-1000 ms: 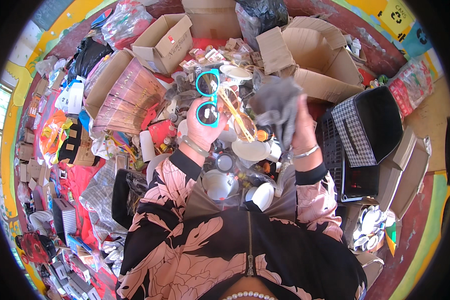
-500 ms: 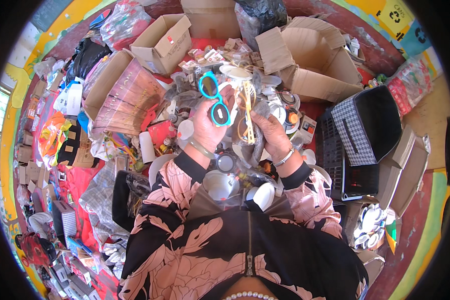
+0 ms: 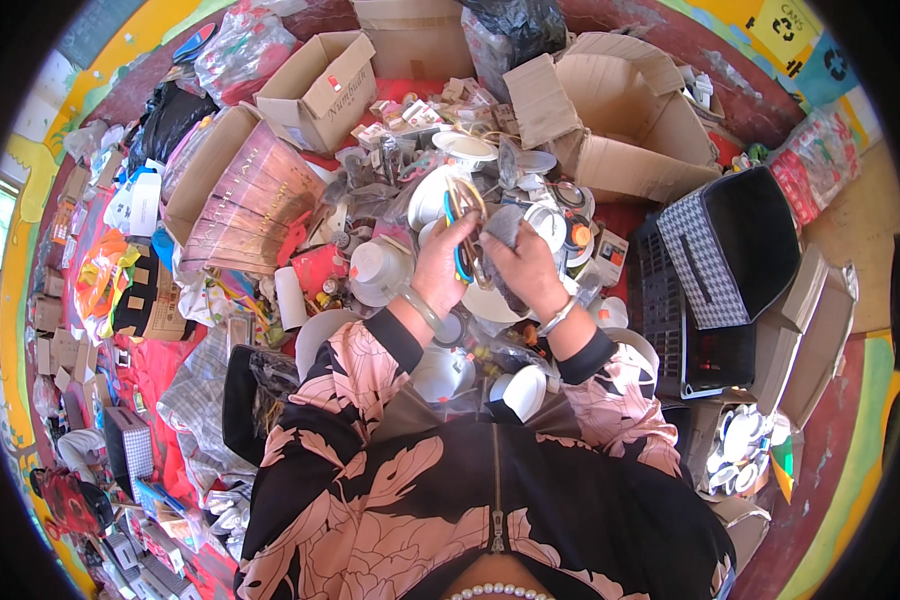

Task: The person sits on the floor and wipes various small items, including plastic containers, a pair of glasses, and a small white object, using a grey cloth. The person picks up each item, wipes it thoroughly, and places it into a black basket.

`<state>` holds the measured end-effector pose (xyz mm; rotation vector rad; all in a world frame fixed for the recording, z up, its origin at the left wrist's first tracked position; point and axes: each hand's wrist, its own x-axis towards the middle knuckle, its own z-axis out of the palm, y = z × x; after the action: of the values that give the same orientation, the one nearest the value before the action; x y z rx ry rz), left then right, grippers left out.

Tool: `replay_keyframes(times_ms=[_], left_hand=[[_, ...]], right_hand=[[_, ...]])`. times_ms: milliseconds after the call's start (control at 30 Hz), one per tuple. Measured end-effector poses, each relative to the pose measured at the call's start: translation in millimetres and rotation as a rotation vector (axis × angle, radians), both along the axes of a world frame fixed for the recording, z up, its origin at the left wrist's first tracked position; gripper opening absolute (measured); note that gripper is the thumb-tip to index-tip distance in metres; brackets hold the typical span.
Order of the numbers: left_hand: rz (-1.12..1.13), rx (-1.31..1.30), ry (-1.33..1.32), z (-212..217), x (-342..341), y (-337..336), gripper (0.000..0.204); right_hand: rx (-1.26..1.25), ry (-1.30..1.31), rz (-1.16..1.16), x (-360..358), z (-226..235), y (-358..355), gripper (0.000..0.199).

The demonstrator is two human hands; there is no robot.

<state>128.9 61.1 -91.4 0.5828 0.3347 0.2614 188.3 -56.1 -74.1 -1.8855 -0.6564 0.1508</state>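
My left hand (image 3: 444, 262) is closed on turquoise-framed sunglasses (image 3: 450, 207), now turned edge-on. Against them lies a pair of glasses with a tan-yellow frame (image 3: 479, 196), its edge between my two hands. My right hand (image 3: 532, 268) is closed around a soft grey pouch or cloth (image 3: 503, 226), and its fingertips meet the glasses. Which hand bears the tan-yellow pair is hard to see. Under both hands spreads a heap of white plates and bowls, with a white bowl (image 3: 378, 270) beside my left wrist.
Open cardboard boxes (image 3: 610, 110) stand beyond the heap, another carton (image 3: 320, 90) at far left. A black crate (image 3: 660, 270) and a houndstooth-patterned box (image 3: 715, 245) are on the right. Bags, cloths and small cartons crowd the left, near a dark open case (image 3: 245, 400).
My hands have come together. The turquoise sunglasses have swung from facing me to edge-on, against the tan-yellow glasses. The grey pouch has risen in my right hand.
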Motion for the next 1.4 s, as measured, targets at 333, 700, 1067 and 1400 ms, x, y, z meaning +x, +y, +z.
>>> replay_keyframes(times_ms=[333,700,1067,1400], left_hand=[[-0.221,-0.229,-0.181,0.3,-10.0,33.5,0.030],[-0.418,0.554,-0.043,34.2,-23.9,1.2,0.029],[-0.662,0.518,-0.121,22.2,-29.4,3.0,0.039],[-0.357,-0.025,0.005,18.8,-15.4,13.6,0.035]], right_hand=[[0.190,0.076,0.287,-11.6,9.4,-28.9,0.045],[0.285,0.076,0.086,-8.3,-8.2,-2.5,0.045],[0.184,0.527,-0.133,6.6,48.1,-20.7,0.045],[0.445,0.643,0.107,11.6,40.2,-24.0,0.047]])
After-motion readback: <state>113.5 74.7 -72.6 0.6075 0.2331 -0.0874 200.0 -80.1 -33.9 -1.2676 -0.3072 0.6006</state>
